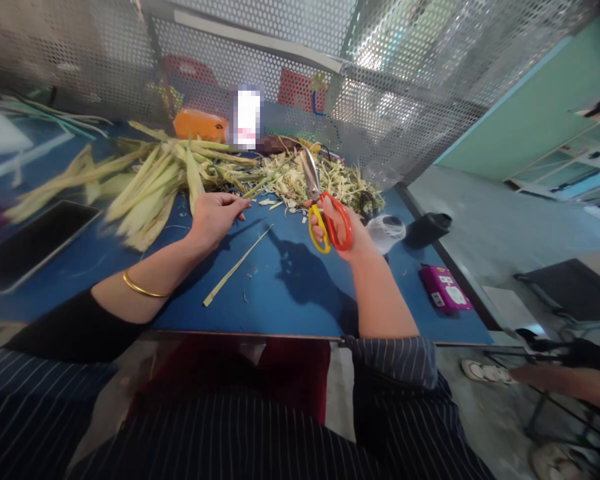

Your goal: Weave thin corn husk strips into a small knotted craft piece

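My left hand [214, 217] is closed in a pinch on a thin pale-green husk strip [255, 191], which points toward the pile of clippings. In my right hand [349, 230] is a pair of scissors [312, 175] with one red and one yellow handle loop, blades pointing up and away. Beyond the scissors lies a heap of short pale trimmings [293, 179]. A bundle of long dried husks [150, 180], which look like corn husks, spreads behind and left of my left hand. One loose strip [237, 267] rests on the blue tabletop [290, 303] between my arms.
A dark tablet-like panel [40, 243] lies at left. An orange packet [200, 125] stands behind the husks, before a perforated metal screen [290, 40]. To the right are a white wrapped roll [387, 230], a black cylinder [429, 230] and a purple packet [445, 288]. Another person's leg [565, 383] shows at far right.
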Tool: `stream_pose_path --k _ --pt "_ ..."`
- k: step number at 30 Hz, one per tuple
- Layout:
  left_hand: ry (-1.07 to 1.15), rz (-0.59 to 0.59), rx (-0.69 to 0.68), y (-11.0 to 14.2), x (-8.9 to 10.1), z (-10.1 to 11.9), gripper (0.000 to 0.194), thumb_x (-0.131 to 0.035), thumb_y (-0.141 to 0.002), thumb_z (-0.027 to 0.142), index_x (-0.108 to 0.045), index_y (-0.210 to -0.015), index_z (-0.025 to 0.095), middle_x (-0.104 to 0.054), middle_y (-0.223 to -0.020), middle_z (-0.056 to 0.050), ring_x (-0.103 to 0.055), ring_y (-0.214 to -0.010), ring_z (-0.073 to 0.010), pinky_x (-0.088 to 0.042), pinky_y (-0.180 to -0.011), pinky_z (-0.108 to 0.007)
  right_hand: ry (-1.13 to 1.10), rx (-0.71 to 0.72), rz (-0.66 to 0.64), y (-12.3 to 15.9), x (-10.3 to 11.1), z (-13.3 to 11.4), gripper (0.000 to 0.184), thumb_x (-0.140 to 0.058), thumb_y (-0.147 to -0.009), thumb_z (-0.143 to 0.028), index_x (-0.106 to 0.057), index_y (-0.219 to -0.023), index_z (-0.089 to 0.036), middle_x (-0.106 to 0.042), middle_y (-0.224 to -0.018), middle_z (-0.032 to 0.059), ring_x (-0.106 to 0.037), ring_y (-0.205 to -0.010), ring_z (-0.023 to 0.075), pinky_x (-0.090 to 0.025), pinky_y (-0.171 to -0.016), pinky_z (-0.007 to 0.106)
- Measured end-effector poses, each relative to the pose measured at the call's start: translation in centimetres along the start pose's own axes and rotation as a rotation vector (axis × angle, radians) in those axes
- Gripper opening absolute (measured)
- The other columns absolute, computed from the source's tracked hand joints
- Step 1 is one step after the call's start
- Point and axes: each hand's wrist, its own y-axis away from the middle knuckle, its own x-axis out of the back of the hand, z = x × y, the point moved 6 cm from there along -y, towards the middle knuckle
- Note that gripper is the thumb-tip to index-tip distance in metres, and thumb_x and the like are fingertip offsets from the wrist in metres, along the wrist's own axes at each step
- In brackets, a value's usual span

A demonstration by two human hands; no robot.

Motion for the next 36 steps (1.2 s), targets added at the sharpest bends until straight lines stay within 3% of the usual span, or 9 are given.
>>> stream_pose_path --k 4,9,25,28,31,33,36 --pt "-0.126 0.031 -0.052 0.2 0.4 0.6 0.028 -0.066 -0.075 0.04 -0.075 -0.067 0.015 -0.061 -0.052 -0.002 -0.035 -0.04 -0.0062 -0.024 -0.04 -0.021 0.013 -0.03 -0.013 0.0 -0.3 0.3 0.041 -0.065 -0.077 -0.056 -0.065 -0.098 -0.021 -0.051 -0.07 -0.0021 -0.042 -0.049 0.0061 -0.036 -0.045 0.021" --pt "-0.183 -0.022 -0.129 0.5 0.1 1.0 0.028 -0.063 -0.077 0.039 -0.075 -0.067 0.016 -0.062 -0.053 -0.002 -0.039 -0.041 -0.0072 -0.024 -0.04 -0.021 0.053 -0.017 0.035 -0.1 0.1 0.4 0.038 -0.063 -0.079 -0.056 -0.066 -0.096 -0.022 -0.053 -0.07 -0.0021 -0.042 -0.049 0.0068 -0.035 -0.045 0.022" --pt "-0.163 -0.061 -0.116 0.6 -0.3 0.7 0.027 -0.065 -0.076 0.038 -0.075 -0.068 0.015 -0.064 -0.055 -0.003 -0.043 -0.046 -0.0092 -0.028 -0.045 -0.022 0.246 0.082 0.172 -0.2 0.8 -0.3 0.041 -0.054 -0.081 -0.063 -0.062 -0.086 -0.023 -0.051 -0.065 -0.002 -0.039 -0.044 0.0075 -0.029 -0.041 0.023" --pt "-0.056 -0.055 -0.065 0.5 -0.5 0.5 0.027 -0.066 -0.076 0.039 -0.074 -0.07 0.014 -0.061 -0.056 -0.002 -0.038 -0.044 -0.0077 -0.025 -0.044 -0.022 0.528 0.09 0.301 -0.2 1.8 -0.7 0.044 -0.047 -0.084 -0.062 -0.06 -0.089 -0.021 -0.055 -0.067 0.0007 -0.046 -0.048 0.0113 -0.036 -0.047 0.026" --pt "0.168 -0.123 0.059 0.7 -1.1 0.3 0.027 -0.063 -0.08 0.039 -0.071 -0.074 0.014 -0.055 -0.057 0.0 -0.032 -0.042 -0.0053 -0.019 -0.041 -0.022 1.154 0.105 0.383 -0.3 1.8 -0.9 0.041 -0.048 -0.085 -0.056 -0.062 -0.088 -0.018 -0.065 -0.076 0.009 -0.061 -0.067 0.0216 -0.045 -0.062 0.034" --pt "0.297 -0.212 0.145 1.2 -1.8 0.3 0.024 -0.06 -0.083 0.035 -0.07 -0.079 0.014 -0.053 -0.061 0.001 -0.032 -0.042 -0.0042 -0.017 -0.04 -0.022 1.521 0.046 0.32 -0.5 1.1 -0.2 0.036 -0.05 -0.085 -0.048 -0.064 -0.09 -0.015 -0.069 -0.085 0.0154 -0.065 -0.08 0.0285 -0.046 -0.069 0.037" --pt "0.371 -0.285 0.195 2.0 -2.3 0.8 0.019 -0.059 -0.085 0.03 -0.069 -0.08 0.015 -0.052 -0.065 0.001 -0.033 -0.043 -0.0036 -0.017 -0.04 -0.022 1.745 -0.066 0.184 -0.3 0.2 0.9 0.035 -0.052 -0.083 -0.042 -0.064 -0.101 -0.014 -0.07 -0.093 0.0181 -0.067 -0.086 0.0311 -0.047 -0.07 0.038"
